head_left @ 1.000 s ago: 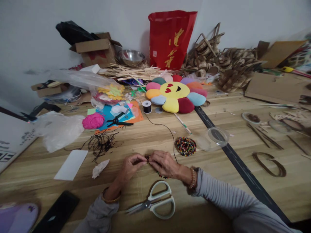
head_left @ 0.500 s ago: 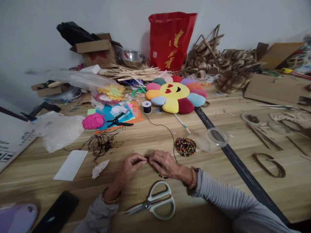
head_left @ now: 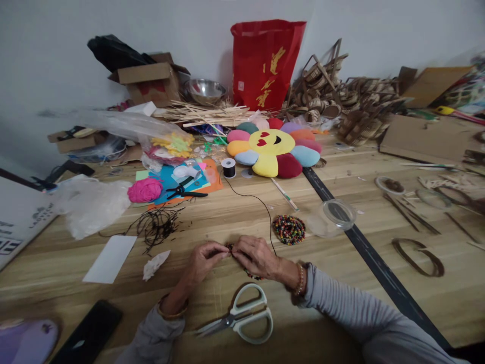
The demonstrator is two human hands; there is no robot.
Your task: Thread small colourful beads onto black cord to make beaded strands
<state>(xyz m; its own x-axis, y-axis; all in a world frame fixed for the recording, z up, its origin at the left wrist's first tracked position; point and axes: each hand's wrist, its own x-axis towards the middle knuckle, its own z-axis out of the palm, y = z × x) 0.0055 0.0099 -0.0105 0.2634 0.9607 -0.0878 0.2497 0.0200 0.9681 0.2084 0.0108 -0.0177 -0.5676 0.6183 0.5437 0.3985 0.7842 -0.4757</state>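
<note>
My left hand point(head_left: 206, 259) and my right hand point(head_left: 255, 257) meet over the table, fingertips pinched together on a string of small multicoloured beads point(head_left: 253, 275). Part of that strand hangs below my right palm; the rest is hidden by the fingers. A black cord point(head_left: 261, 198) runs from a spool point(head_left: 229, 168) down to beside my right hand. Just right of it lies a coiled heap of beads point(head_left: 289, 229). Scissors with pale handles point(head_left: 242, 314) lie slightly apart on the table below my hands.
Left of my hands are a crumpled tissue point(head_left: 156, 265), a white card point(head_left: 110, 259), black cord scraps point(head_left: 157, 225) and a phone point(head_left: 89, 331). Pliers point(head_left: 185, 190) rest on coloured paper. Farther back is a flower cushion point(head_left: 275, 142). A clear round container point(head_left: 338, 214) sits at right.
Both hands stay pinched at the same spot on the bead string. The view has shifted very slightly; nothing else has visibly moved.
</note>
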